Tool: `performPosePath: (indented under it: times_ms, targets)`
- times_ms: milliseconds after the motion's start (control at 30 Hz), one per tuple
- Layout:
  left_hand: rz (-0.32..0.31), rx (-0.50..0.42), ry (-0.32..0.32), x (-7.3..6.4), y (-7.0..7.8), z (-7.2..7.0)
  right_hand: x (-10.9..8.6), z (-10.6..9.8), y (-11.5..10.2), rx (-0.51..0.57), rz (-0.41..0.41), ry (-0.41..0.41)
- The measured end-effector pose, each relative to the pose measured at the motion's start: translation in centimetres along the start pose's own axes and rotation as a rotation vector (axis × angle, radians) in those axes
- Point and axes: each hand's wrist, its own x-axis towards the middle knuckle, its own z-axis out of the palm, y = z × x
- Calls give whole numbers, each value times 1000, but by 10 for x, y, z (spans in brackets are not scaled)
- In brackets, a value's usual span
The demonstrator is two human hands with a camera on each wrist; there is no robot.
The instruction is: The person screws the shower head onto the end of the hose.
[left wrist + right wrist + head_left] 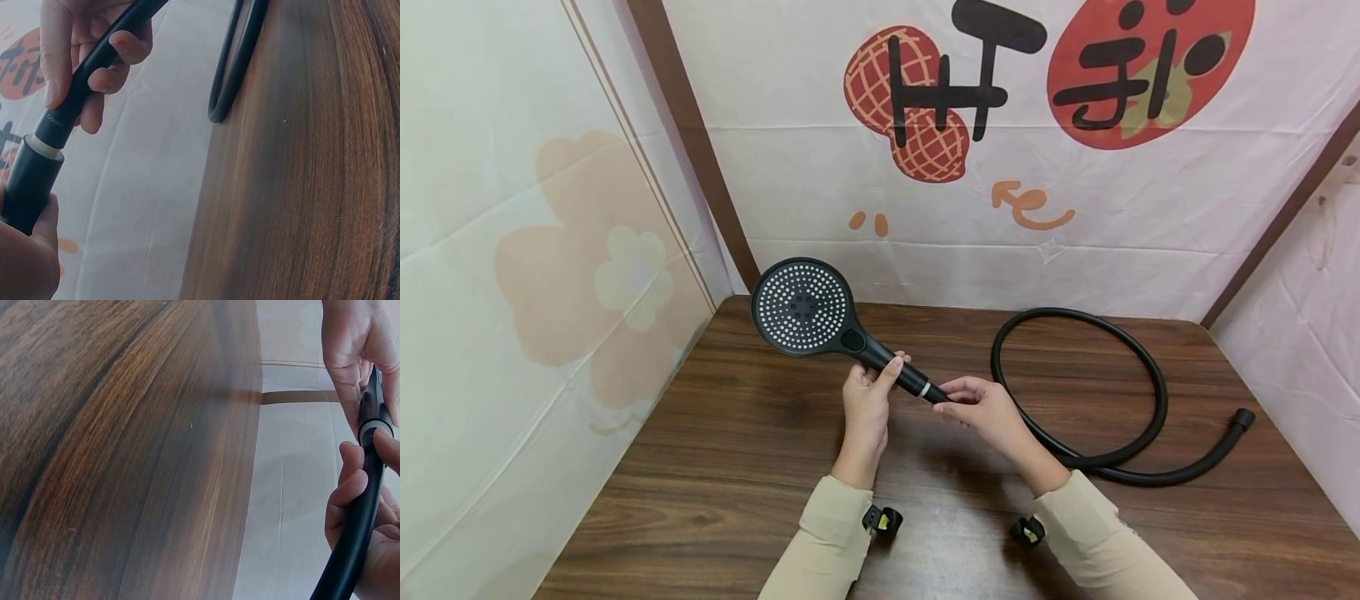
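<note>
Sleeves (pixel 831 537): pale, both reaching in over the near edge of the table (pixel 737 467).
Right hand (pixel 988 412): my fingers and thumb curl round one end of the hose (pixel 1075 461).
Left hand (pixel 867 408): I grip the handle of the shower head (pixel 829 323), fingers closed round it.
Joint: hose and handle meet at a pale ring (pixel 925 389); how tightly, I cannot tell.
Free end (pixel 1245 418): near the table's right edge.
Hose loop: toward the far right corner.
Shower head: tilted above the table, spray face toward the far left corner.
</note>
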Motion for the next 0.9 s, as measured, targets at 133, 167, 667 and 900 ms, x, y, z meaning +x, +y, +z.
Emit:
performPosePath:
  times_ms: [133, 167, 667, 900]
  targets:
    - [2, 6, 1, 0, 0, 1, 0, 1, -1, 0, -3, 3]
    - [2, 4, 2, 0, 0, 1, 0, 1, 0, -2, -8, 1]
    - [14, -4, -6, -1, -1, 0, -2, -1, -1, 8, -32, -29]
    - [17, -21, -15, -1, 0, 1, -2, 0, -2, 3, 31, -3]
